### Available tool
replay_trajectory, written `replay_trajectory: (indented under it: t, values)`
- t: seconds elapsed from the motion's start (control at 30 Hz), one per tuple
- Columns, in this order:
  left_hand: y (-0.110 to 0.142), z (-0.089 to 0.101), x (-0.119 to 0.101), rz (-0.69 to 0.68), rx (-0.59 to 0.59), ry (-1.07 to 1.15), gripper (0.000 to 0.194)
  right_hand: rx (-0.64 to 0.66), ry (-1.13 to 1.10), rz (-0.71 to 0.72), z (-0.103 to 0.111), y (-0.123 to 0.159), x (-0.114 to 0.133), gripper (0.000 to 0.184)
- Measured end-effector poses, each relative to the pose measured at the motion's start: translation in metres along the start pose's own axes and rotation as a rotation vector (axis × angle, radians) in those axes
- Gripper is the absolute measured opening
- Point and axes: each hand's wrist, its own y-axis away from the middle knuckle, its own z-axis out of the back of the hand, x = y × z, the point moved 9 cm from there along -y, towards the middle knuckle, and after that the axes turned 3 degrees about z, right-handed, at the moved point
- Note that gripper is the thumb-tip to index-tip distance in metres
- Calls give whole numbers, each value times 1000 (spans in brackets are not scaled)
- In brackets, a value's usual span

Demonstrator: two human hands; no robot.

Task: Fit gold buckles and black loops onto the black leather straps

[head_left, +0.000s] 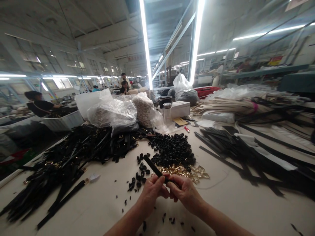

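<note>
Both my hands meet at the middle front of the white table. A black strap (pixel 153 166) runs between them, its free end pointing up and to the left. My left hand (pixel 154 189) pinches it with the thumb on top. My right hand (pixel 183 190) grips its nearer part, with the fingers closed and partly hidden. Just beyond my hands lie gold metal buckles (pixel 201 173) in a loose heap. Behind those is a pile of small black loops (pixel 172 147), and several more loops (pixel 140 175) are scattered left of my hands.
Black straps with gold buckles (pixel 73 154) are heaped at left, and plain black strips (pixel 236 154) at right. Plastic bags (pixel 113 113), a glass jar (pixel 167 113), a white box (pixel 180 109) and a red lighter (pixel 187 129) stand or lie farther back. A person (pixel 39 103) sits at far left.
</note>
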Motion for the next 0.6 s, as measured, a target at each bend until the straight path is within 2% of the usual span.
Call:
replay_trajectory:
  t: [0.2, 0.3, 0.47, 0.6]
  values:
    - [0, 14, -16, -157, -126, -199, 46, -79, 104, -34, 10, -1, -3, 22]
    - [-4, 14, -13, -133, -93, -265, 50, -77, 164, 1, 12, 0, -1, 24]
    - [-6, 5, -4, -89, -33, -172, 56, -65, 219, 35, 11, -1, -3, 31]
    - [-6, 2, -1, -60, -9, -4, 49, -89, 227, 55, 12, -2, -3, 28]
